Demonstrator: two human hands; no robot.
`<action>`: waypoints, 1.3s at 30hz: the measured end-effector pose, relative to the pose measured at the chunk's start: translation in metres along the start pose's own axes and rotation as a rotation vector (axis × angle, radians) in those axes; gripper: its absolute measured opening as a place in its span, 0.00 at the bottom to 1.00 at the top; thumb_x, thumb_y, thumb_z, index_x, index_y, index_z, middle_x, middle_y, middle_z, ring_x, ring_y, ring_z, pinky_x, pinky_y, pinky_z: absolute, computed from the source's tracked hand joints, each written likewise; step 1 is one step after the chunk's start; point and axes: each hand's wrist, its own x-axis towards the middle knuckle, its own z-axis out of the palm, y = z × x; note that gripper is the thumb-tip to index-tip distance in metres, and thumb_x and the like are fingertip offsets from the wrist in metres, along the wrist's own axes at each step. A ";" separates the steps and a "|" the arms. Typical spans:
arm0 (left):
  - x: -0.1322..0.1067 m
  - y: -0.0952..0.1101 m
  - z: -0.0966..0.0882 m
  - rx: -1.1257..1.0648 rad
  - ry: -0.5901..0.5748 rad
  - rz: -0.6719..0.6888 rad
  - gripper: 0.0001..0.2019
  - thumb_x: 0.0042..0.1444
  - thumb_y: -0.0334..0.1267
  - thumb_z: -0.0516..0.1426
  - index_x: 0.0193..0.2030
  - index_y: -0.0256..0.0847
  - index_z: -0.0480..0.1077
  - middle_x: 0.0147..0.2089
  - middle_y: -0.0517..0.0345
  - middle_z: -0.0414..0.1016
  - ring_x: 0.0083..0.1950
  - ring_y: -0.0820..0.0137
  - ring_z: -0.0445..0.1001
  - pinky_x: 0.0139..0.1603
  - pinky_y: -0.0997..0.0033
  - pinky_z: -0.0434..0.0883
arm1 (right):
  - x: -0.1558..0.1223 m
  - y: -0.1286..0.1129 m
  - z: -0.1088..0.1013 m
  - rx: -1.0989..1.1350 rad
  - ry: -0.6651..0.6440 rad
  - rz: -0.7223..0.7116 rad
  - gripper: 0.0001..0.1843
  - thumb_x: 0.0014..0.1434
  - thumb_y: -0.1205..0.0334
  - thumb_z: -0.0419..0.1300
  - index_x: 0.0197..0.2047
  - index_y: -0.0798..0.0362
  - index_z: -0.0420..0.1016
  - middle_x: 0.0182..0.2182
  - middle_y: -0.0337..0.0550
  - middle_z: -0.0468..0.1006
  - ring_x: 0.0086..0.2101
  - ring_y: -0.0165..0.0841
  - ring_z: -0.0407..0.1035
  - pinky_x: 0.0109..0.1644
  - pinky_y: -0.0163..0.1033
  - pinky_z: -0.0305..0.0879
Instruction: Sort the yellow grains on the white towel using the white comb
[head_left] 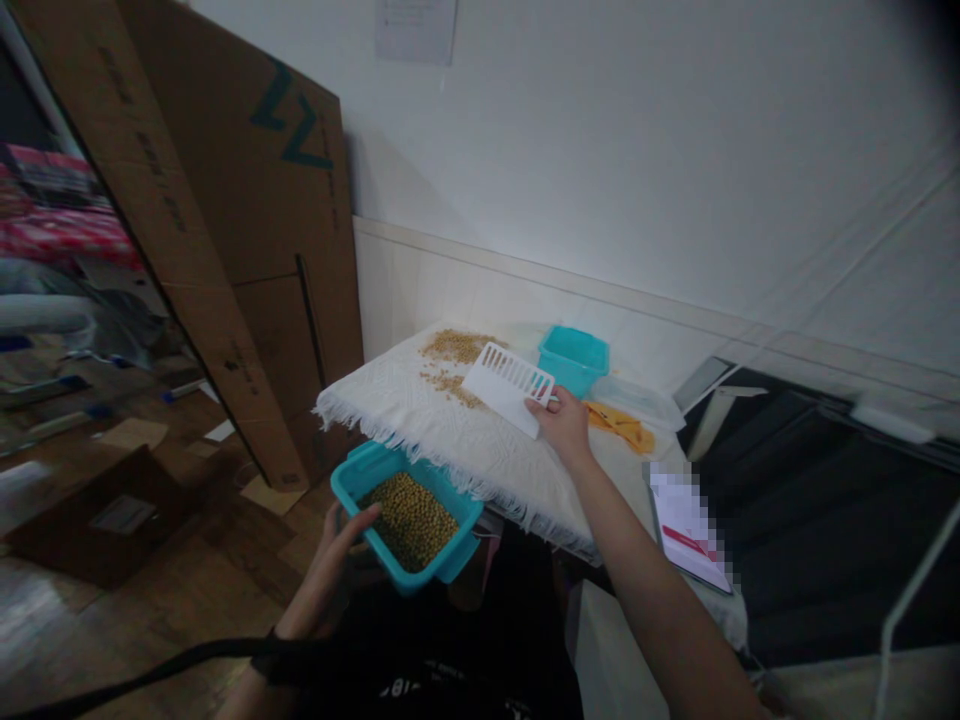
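Observation:
My left hand (346, 545) grips the left wall of a teal plastic tub (466, 500), its thumb over the rim. Round yellowish beans (412, 515) cover the bottom of this tub, which hangs just off the front edge of the table. In my right hand (559, 420) is a flat white slotted scraper (499, 395), tilted above the cloth. Behind the scraper lie two loose patches of beans (457, 346) on the white fringed tablecloth (390, 385). A second teal tub (574, 350) stands at the back near the wall; what its bottom holds cannot be seen.
Right of the second tub are a clear plastic lid (641, 405) and a yellow-orange cloth (622, 427). A tablet-like device (686, 535), partly blurred, lies at the table's right side. A tall cardboard box (277, 230) stands to the left, with more cardboard (97, 510) on the floor.

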 end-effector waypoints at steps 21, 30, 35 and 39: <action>0.003 -0.002 -0.003 0.010 0.000 -0.013 0.41 0.54 0.50 0.68 0.72 0.57 0.56 0.52 0.48 0.78 0.36 0.57 0.84 0.37 0.52 0.82 | 0.004 0.008 -0.001 0.137 -0.041 0.155 0.25 0.41 0.47 0.73 0.41 0.50 0.78 0.33 0.47 0.87 0.35 0.48 0.83 0.39 0.50 0.79; 0.004 -0.002 -0.003 0.007 0.012 -0.006 0.43 0.52 0.51 0.69 0.72 0.57 0.56 0.54 0.46 0.77 0.37 0.56 0.84 0.37 0.51 0.82 | 0.002 0.004 -0.003 0.249 -0.073 0.263 0.27 0.37 0.50 0.76 0.41 0.50 0.78 0.32 0.46 0.87 0.36 0.49 0.82 0.38 0.49 0.79; 0.004 -0.003 -0.002 0.002 0.007 -0.006 0.43 0.53 0.50 0.69 0.73 0.56 0.57 0.53 0.47 0.78 0.36 0.59 0.83 0.36 0.53 0.82 | 0.001 -0.002 -0.003 0.245 -0.080 0.291 0.27 0.36 0.50 0.76 0.39 0.50 0.77 0.32 0.47 0.86 0.36 0.50 0.82 0.38 0.52 0.80; 0.003 -0.002 -0.003 0.004 0.005 0.000 0.43 0.53 0.50 0.69 0.73 0.56 0.57 0.53 0.47 0.78 0.37 0.58 0.83 0.36 0.54 0.82 | 0.002 -0.003 -0.005 0.234 -0.038 0.280 0.24 0.37 0.50 0.75 0.38 0.49 0.77 0.32 0.46 0.86 0.36 0.49 0.82 0.38 0.51 0.80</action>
